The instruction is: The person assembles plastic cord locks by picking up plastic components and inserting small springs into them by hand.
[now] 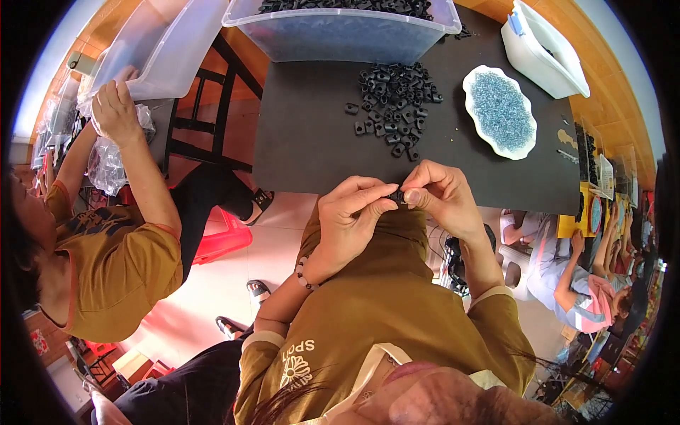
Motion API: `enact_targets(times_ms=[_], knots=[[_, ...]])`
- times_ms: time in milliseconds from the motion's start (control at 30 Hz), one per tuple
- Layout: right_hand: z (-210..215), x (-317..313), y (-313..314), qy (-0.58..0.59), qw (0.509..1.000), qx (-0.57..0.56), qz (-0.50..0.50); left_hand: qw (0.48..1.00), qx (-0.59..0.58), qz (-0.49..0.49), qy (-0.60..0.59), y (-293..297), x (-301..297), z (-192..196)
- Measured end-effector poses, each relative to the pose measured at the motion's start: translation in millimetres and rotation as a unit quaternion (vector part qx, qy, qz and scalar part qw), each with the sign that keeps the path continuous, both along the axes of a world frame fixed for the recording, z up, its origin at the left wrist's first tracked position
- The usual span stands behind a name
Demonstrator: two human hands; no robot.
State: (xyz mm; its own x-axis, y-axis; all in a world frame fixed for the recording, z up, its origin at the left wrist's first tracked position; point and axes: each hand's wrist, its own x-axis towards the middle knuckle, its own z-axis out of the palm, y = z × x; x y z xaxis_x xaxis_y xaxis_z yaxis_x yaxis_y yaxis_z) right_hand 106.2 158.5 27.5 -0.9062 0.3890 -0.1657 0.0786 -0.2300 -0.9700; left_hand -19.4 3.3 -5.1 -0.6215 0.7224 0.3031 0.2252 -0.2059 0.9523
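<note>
My left hand (356, 212) and my right hand (440, 197) meet just off the near edge of the dark table (304, 134). Pinched between the fingertips of both is a small black plastic part (398, 197), mostly covered by the fingers. Whether the right fingertips also hold a smaller piece cannot be made out. Beyond my hands lies a loose pile of similar small black parts (404, 106). To its right stands a white scalloped dish (470, 106) filled with tiny clear bluish pieces (501, 113).
A clear bin (340, 39) of black parts stands at the table's far edge, with a white tub (542, 53) at the far right. On the left a co-worker (120, 262) reaches to another clear bin (163, 64). A red stool (223, 237) is below. More people sit at the right.
</note>
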Motion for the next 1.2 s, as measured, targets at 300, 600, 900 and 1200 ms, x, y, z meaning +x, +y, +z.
enact_targets(times_ms=[300, 600, 900, 1200], knots=[[-4.8, -1.8, -0.9, 0.005, 1.0, -0.004, 0.008, 0.995, -0.008, 0.011, 0.096, -2.2, 0.9, 4.8], [1.2, 0.7, -9.0, -0.002, 1.0, 0.018, -0.002, 0.981, -0.007, 0.035, 0.193, -3.7, 6.9, 10.5], [-5.0, -5.4, -7.6, 0.048, 0.996, -0.075, 0.001, 0.992, -0.005, 0.05, 0.111, -6.3, 2.3, 8.8], [-21.5, 1.0, -4.5, 0.053, 0.993, -0.106, 0.009, 0.998, -0.002, 0.022, 0.062, -6.9, 8.9, 5.2]])
